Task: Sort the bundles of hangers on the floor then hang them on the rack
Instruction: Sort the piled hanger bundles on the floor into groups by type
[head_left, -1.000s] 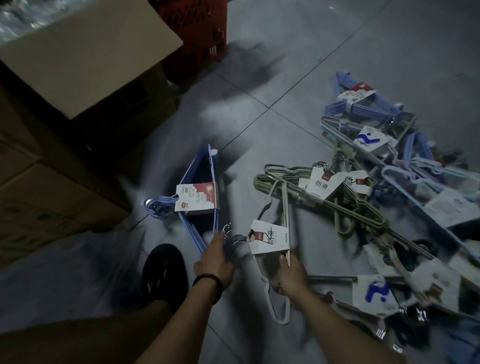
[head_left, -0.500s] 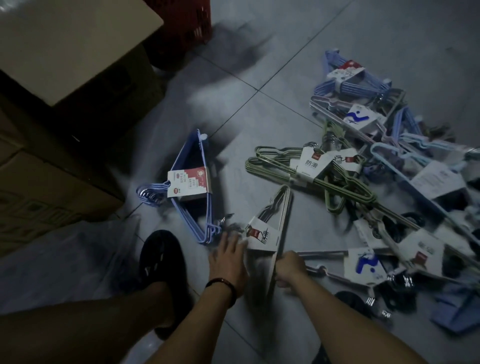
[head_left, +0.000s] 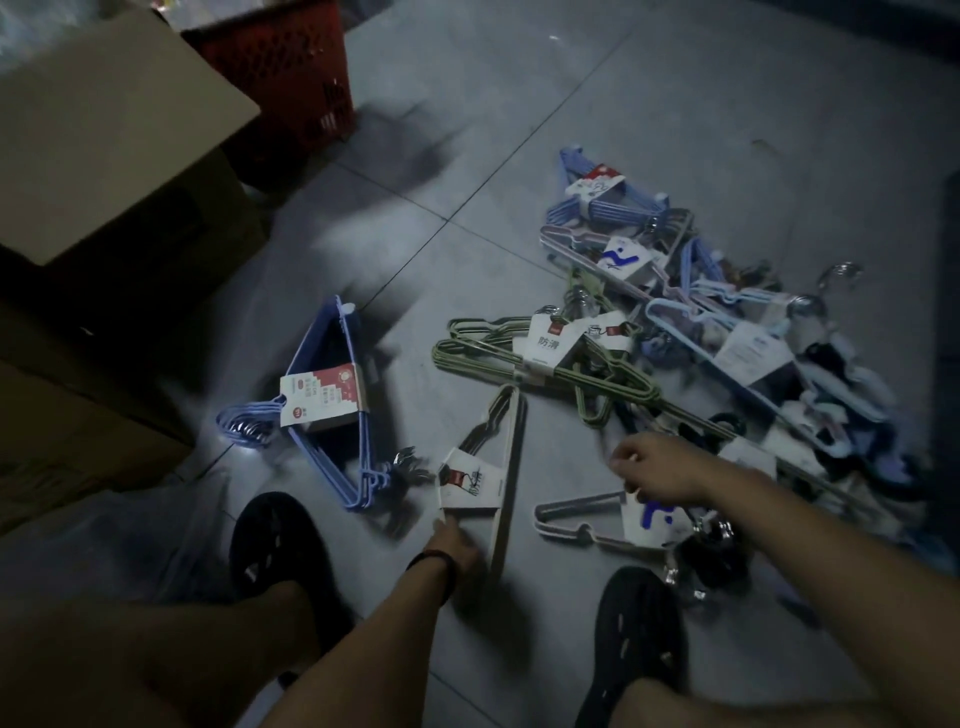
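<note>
My left hand (head_left: 449, 545) lies flat on the floor (head_left: 467, 218), grip loose, fingertips touching the white hanger bundle (head_left: 483, 467). My right hand (head_left: 654, 467), grip half curled and empty, hovers above the grey bundle (head_left: 582, 514). The pile of hangers (head_left: 727, 332) lies beyond it.

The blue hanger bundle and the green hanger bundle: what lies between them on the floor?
Head view: only bare floor tile between blue hanger bundle and green hanger bundle.

Right hand (head_left: 655, 469) hides part of white bundle (head_left: 582, 519).
</note>
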